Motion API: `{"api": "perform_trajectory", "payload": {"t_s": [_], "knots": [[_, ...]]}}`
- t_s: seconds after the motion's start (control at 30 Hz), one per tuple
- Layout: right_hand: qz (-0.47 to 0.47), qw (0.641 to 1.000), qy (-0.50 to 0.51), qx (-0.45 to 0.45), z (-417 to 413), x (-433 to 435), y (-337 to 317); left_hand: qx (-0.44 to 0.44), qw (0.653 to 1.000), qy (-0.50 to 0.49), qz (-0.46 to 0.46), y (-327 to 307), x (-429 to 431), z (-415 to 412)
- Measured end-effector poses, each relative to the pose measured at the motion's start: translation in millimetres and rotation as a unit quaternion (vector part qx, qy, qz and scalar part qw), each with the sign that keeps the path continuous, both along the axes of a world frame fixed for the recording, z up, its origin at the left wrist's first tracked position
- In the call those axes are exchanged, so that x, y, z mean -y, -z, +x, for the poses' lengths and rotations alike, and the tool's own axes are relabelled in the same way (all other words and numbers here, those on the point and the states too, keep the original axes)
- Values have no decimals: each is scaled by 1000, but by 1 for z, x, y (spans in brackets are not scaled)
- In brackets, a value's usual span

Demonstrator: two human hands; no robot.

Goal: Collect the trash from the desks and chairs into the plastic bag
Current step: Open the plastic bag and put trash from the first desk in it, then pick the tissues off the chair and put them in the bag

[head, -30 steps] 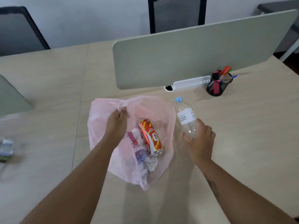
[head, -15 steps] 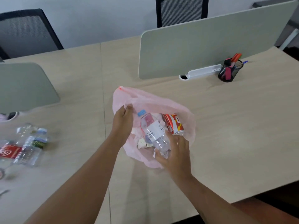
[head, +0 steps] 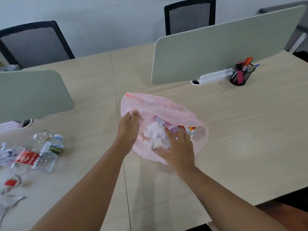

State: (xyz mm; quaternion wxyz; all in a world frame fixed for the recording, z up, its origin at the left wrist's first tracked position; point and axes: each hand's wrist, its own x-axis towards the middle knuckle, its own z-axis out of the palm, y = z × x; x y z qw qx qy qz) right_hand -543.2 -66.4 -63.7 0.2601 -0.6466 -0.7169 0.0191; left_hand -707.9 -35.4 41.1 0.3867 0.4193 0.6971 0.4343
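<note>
A pink plastic bag (head: 166,105) lies on the wooden desk (head: 241,139) with its mouth toward me. My left hand (head: 129,126) pinches the bag's near-left rim and holds it up. My right hand (head: 179,150) is at the mouth with fingers spread, over a clear water bottle (head: 159,132) that lies inside. A red and yellow can (head: 190,130), a pink-labelled bottle (head: 160,121) and crumpled tissue (head: 153,143) are also in the bag. More trash lies on the left desk: a green-labelled bottle (head: 50,150), a red-labelled bottle (head: 26,158), a crushed clear bottle (head: 41,136) and crumpled paper (head: 5,154).
Grey-green dividers (head: 216,47) (head: 30,95) stand on the desks. A black mesh pen holder (head: 241,75) and a white cable tray (head: 215,76) sit by the right divider. A red cap (head: 10,182) and tissue (head: 8,202) lie near left. Two black chairs (head: 33,44) (head: 190,15) stand behind.
My right hand carried the clear bottle from the desk into the bag and has spread its fingers over it. My view shifted left, bringing the left desk's trash into sight.
</note>
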Motion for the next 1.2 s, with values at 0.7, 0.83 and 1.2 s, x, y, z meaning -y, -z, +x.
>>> {"api": "perform_trajectory", "payload": {"t_s": [0.7,0.83,1.2], "knots": [[-333,892,253,-173,105,-49,29,-34,999,-16,-4,6,3,-7],[-344,891,230,-184,112,-60,33,-29,999,-22,-20,17,6,-8],[-193,838,187,-476,102,-118,-61,-33,995,-92,-6,-30,-43,-28]]}}
